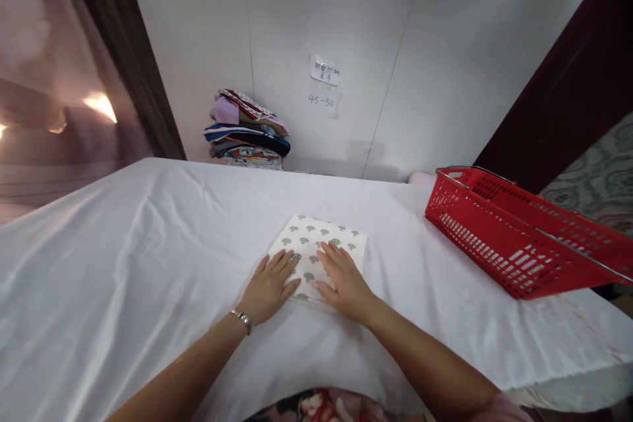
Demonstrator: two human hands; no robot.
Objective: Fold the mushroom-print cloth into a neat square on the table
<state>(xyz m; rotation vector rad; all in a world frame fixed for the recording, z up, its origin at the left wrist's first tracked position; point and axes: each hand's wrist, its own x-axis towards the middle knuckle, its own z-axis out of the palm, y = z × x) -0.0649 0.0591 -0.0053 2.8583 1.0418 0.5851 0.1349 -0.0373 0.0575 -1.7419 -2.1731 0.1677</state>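
A folded cream cloth (321, 237) printed with small grey and green tree shapes lies in the middle of a table covered by a white sheet (148, 257). My left hand (270, 287) lies flat on the cloth's near left corner, fingers stretched out. My right hand (343, 280) rests flat on the cloth's near right part, fingers spread. Both hands press down on the cloth and hold nothing. A metal bracelet (242, 320) circles my left wrist.
A red plastic basket (514, 237) sits at the table's right edge. A stack of folded colourful cloths (247, 132) stands at the back against the white wall, below paper notes (325, 72). A curtain hangs at left.
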